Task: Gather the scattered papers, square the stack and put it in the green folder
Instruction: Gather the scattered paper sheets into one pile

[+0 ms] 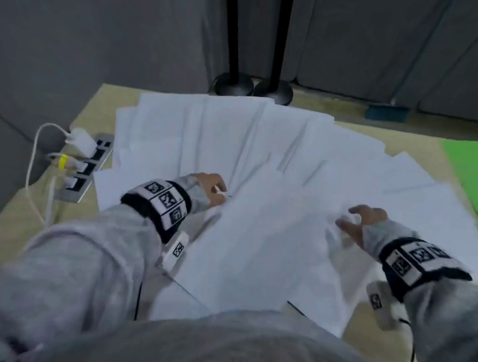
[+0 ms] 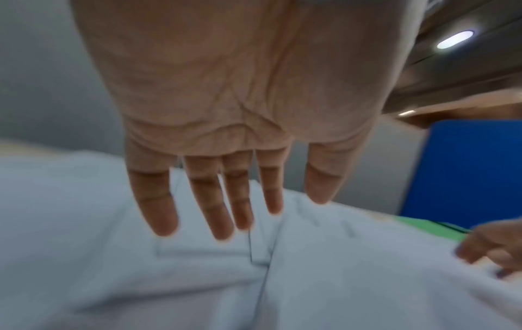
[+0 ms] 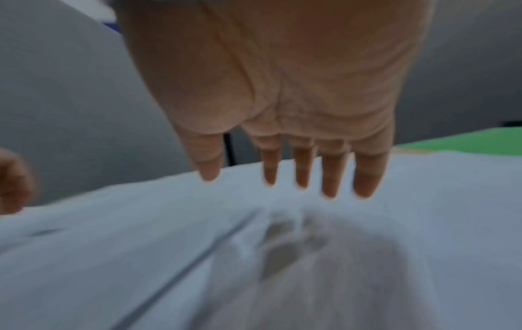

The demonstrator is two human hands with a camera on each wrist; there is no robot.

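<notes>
So there's a big mess of white paper sheets [image 1: 262,165] fanned out and overlapping all over a light wooden tabletop [image 1: 8,225], covering most of the middle of it. The flat green folder [image 1: 477,180] sits at the right edge of the table, with the rightmost sheets lying right up against its near edge, maybe just overlapping, hard to call. Left hand [image 1: 212,188] is over the left-middle of the pile, and the wrist camera shows its fingers [image 2: 223,201] straight and a bit spread, palm down just above the paper, holding nothing. Right hand [image 1: 362,222] is over the right-middle of the pile, well apart from the left one, same deal: fingers [image 3: 333,169] stretched out and splayed, nothing pinched, with its shadow falling on the sheets underneath. Whether either set of fingertips actually touches the paper is too blurry to say. Both arms are in grey sleeves [image 1: 93,254] with black wristbands carrying square markers. Off to the left there's a grey power strip [image 1: 87,172] with a white charger [image 1: 81,141] plugged in, and two black stand bases [image 1: 252,87] sit behind the table.
</notes>
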